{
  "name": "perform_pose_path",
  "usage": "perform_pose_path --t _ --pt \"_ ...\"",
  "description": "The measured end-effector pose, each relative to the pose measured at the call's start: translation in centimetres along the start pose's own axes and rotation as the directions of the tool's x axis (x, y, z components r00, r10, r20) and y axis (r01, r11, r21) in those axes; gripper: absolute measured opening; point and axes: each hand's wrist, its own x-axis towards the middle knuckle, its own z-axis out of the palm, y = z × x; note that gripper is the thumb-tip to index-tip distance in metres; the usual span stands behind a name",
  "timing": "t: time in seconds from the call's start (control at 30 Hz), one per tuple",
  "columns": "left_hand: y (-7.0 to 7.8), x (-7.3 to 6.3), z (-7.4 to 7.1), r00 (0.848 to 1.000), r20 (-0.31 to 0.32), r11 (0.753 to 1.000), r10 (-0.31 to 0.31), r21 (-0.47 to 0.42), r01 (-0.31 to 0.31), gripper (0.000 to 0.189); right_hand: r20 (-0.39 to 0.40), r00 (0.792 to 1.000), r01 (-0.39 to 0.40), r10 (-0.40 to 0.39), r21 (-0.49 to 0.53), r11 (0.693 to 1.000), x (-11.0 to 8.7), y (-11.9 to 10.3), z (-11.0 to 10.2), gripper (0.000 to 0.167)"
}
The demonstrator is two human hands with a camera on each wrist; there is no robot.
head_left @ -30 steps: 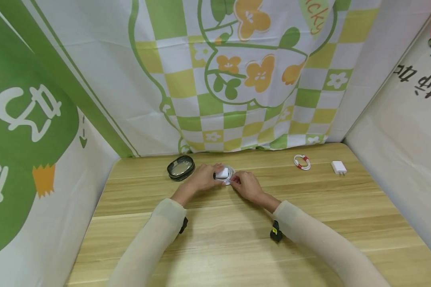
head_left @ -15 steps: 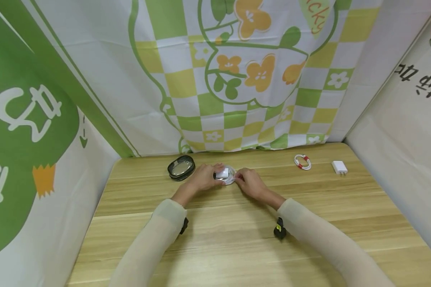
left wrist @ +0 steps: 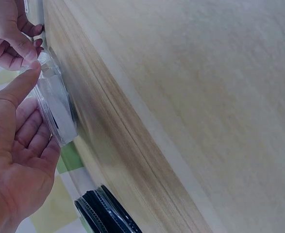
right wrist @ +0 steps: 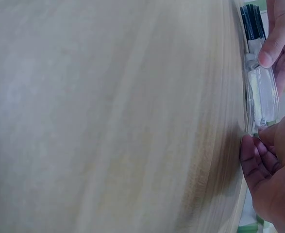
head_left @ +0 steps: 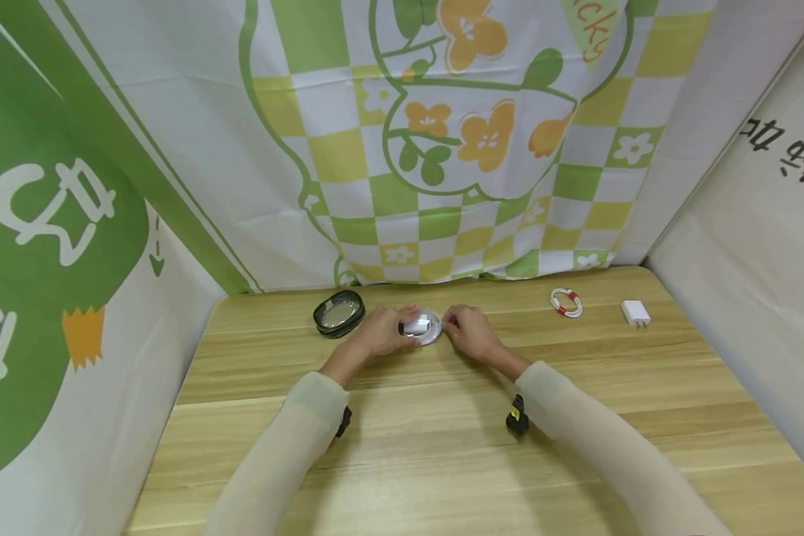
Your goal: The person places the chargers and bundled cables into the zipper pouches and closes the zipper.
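Left hand (head_left: 380, 332) grips clear case (head_left: 426, 328) near the surface's (head_left: 422, 454) far edge; right hand (head_left: 470, 330) seemingly pinches its rim (judged light, pliable; hold there).

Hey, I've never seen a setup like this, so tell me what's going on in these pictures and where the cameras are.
There is no robot here, just a person's two bare hands. The wide view comes from a camera on the head, looking forward and down. The two close views come from cameras worn on the left and right wrists.

On the wooden table, the left hand grips a clear case with a white block inside. The right hand pinches at its edge. Left of the hands lies a black-rimmed case; to the right are a coiled white cable with red ties and a white plug.
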Motion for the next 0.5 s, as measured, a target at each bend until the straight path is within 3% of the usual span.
perform_pose_path --t 0.2,0.5 --pt "0.04 0.14 0.01 1.000 -0.007 1.000 -0.004 0.005 0.004 0.065 -0.022 1.000 -0.015 0.015 -0.006 1.000 0.50 0.07 -0.04 0.007" --pt "0.09 0.20 -0.18 1.000 0.014 0.999 0.017 0.050 -0.018 0.067 -0.045 0.999 0.022 -0.021 0.024 0.999 0.17 0.47 0.04 0.005"
